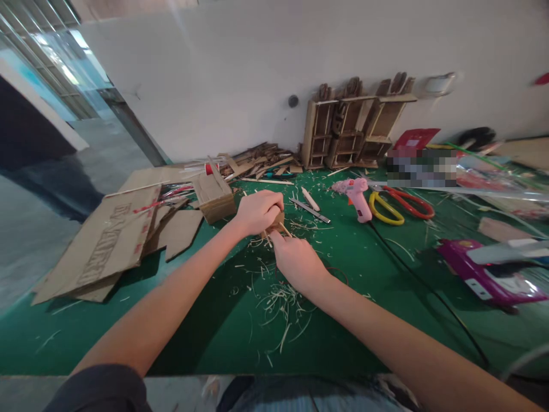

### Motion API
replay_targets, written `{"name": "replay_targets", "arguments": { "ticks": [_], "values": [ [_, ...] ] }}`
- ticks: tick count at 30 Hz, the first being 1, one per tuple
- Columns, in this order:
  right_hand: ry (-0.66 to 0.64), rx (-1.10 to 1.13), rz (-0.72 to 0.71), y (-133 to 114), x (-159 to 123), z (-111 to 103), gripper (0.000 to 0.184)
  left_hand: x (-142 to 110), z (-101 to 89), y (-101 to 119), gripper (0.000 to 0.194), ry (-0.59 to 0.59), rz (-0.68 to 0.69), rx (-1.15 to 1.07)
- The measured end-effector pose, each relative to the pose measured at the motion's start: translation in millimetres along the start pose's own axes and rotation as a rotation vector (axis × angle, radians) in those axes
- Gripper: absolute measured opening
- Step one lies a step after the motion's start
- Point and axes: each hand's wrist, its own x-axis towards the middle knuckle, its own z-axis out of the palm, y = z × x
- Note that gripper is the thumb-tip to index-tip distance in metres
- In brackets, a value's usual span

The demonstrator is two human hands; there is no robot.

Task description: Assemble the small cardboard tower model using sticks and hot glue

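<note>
My left hand (261, 212) is closed over a small brown cardboard piece (278, 220) at the middle of the green table. Just below it, my right hand (299, 262) is closed at the lower ends of thin wooden sticks (285, 229) that stick out by the cardboard. My fingers hide most of both. Curly pale shavings (283, 300) lie under and in front of my hands. Beyond my right hand rest a metal-bladed cutter (309, 211) and a white tapered stick (310, 199).
Left are cardboard sheets (103, 252) and a cardboard block (213, 196). Cardboard shelf models (349, 129) lean against the wall behind scraps (261, 163). Right are a pink glue gun (358, 197), scissors (407, 203) and a purple device (484, 274). A person (38, 137) stands at far left.
</note>
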Motion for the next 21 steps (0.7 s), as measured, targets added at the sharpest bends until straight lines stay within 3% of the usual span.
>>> {"name": "replay_targets", "arguments": {
  "ticks": [9,16,18,21],
  "values": [
    [0.05,0.483,0.285,-14.0,3.0,-7.0,0.031,1.1,1.5,-2.0,0.021,0.011,-0.003,0.001],
    [-0.102,0.074,0.164,-18.6,3.5,-17.4,0.032,0.2,0.1,-2.1,0.021,0.016,0.005,-0.013],
    [-0.098,0.099,0.175,-20.1,4.4,-15.0,0.035,-0.5,0.8,-1.8,0.021,0.029,0.008,-0.016],
    [-0.065,0.316,0.244,-17.5,7.4,-9.6,0.032,-0.9,1.8,-1.3,0.022,0.04,0.013,-0.008]
  ]
}}
